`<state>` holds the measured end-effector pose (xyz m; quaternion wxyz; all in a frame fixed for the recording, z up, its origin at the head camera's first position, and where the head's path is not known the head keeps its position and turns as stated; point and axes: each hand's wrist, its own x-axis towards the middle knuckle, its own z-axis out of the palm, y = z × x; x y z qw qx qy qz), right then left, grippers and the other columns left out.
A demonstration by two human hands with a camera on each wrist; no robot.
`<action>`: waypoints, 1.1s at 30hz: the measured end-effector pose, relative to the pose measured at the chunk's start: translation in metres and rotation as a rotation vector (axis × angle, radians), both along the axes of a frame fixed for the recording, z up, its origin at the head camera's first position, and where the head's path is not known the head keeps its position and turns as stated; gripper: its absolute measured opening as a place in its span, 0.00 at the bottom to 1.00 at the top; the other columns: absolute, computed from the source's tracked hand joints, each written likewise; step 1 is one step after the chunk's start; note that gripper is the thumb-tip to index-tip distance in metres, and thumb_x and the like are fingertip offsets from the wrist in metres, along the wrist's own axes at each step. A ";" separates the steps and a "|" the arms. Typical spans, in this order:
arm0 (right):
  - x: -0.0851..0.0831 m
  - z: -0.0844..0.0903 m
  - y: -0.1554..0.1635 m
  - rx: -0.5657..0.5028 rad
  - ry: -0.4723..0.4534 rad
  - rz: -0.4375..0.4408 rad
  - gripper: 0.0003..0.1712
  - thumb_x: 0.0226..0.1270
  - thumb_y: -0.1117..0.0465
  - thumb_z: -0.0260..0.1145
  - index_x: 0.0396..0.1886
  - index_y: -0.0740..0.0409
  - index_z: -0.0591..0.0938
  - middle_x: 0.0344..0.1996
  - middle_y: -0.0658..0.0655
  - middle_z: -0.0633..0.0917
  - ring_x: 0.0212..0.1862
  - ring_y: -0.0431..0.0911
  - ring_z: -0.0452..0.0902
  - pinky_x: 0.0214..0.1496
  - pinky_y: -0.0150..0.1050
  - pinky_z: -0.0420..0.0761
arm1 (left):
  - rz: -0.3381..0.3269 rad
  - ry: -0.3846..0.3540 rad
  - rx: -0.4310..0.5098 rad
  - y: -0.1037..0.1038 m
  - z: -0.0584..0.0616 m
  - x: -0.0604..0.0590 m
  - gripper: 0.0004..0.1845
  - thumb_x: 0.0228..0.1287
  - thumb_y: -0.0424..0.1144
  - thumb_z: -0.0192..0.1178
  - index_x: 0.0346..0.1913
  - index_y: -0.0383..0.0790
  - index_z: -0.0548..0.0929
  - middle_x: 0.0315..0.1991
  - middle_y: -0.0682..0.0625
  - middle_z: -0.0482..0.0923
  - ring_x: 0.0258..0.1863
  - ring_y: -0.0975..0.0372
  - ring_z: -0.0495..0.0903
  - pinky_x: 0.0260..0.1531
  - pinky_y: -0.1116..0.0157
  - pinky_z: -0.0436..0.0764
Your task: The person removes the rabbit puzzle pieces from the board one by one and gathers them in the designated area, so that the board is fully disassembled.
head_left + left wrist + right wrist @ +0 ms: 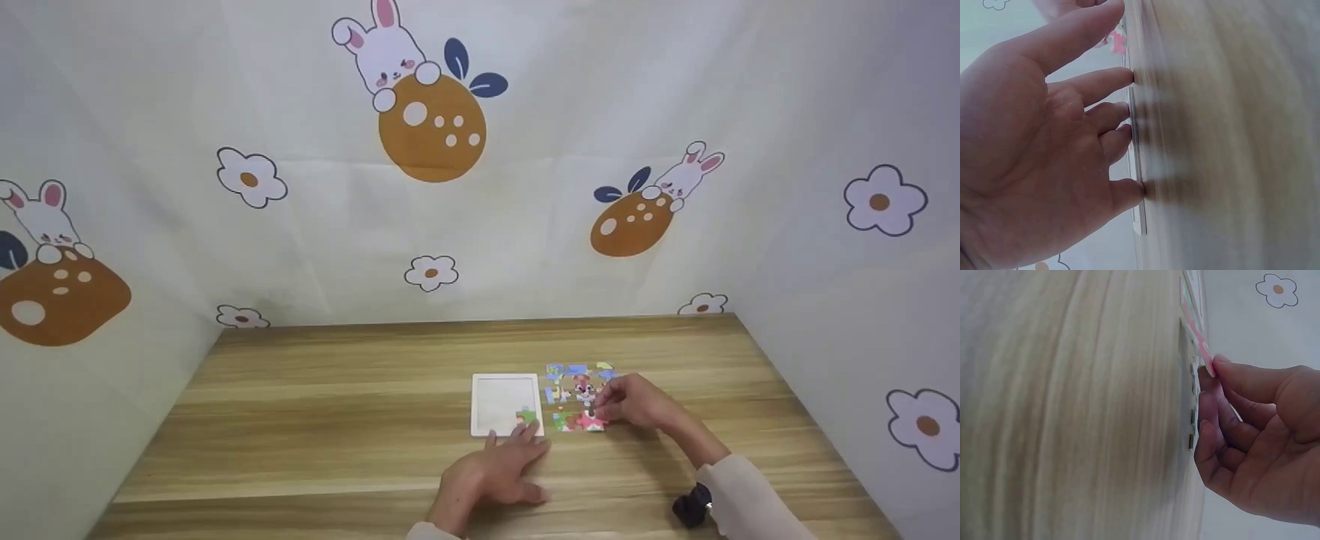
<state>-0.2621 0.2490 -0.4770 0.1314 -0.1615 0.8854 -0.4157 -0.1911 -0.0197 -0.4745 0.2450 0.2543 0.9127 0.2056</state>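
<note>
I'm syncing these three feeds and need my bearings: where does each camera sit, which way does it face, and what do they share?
Head: worn on the head, looking forward and down at the table; both hands and a sleeve show.
Left wrist: beside the left hand, fingertips on the white tray.
Right wrist: beside the right hand pinching a pink puzzle piece.
Shared: head and left wrist views both show the tray.

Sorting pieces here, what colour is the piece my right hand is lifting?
Pink puzzle piece, clearest in the right wrist view.
</note>
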 end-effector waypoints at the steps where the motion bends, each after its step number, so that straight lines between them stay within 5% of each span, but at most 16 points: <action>1: 0.001 0.000 -0.001 0.009 0.000 -0.008 0.07 0.59 0.69 0.72 0.35 0.69 0.84 0.32 0.59 0.88 0.33 0.40 0.77 0.36 0.30 0.77 | -0.001 0.001 0.000 0.000 0.000 0.000 0.39 0.64 0.53 0.66 0.76 0.51 0.65 0.82 0.50 0.50 0.82 0.56 0.48 0.79 0.42 0.47; 11: 0.008 -0.001 -0.010 0.108 0.028 -0.074 0.09 0.51 0.71 0.76 0.33 0.64 0.85 0.30 0.56 0.86 0.34 0.43 0.78 0.40 0.36 0.81 | 0.002 -0.011 -0.001 0.000 0.000 0.000 0.39 0.65 0.54 0.65 0.77 0.51 0.64 0.82 0.50 0.49 0.82 0.56 0.47 0.79 0.42 0.46; 26: 0.007 0.009 -0.018 0.092 0.034 -0.144 0.06 0.56 0.67 0.75 0.31 0.63 0.85 0.26 0.52 0.85 0.29 0.40 0.76 0.34 0.33 0.77 | 0.014 0.020 -0.008 0.003 0.003 0.003 0.38 0.65 0.53 0.64 0.76 0.50 0.65 0.81 0.50 0.52 0.82 0.56 0.49 0.79 0.44 0.48; 33: 0.005 0.017 -0.034 0.066 0.006 -0.174 0.06 0.60 0.64 0.74 0.32 0.61 0.85 0.27 0.52 0.84 0.30 0.41 0.75 0.32 0.33 0.76 | 0.016 0.116 0.085 -0.008 0.009 0.006 0.35 0.65 0.50 0.65 0.74 0.49 0.69 0.80 0.46 0.54 0.80 0.50 0.52 0.76 0.36 0.47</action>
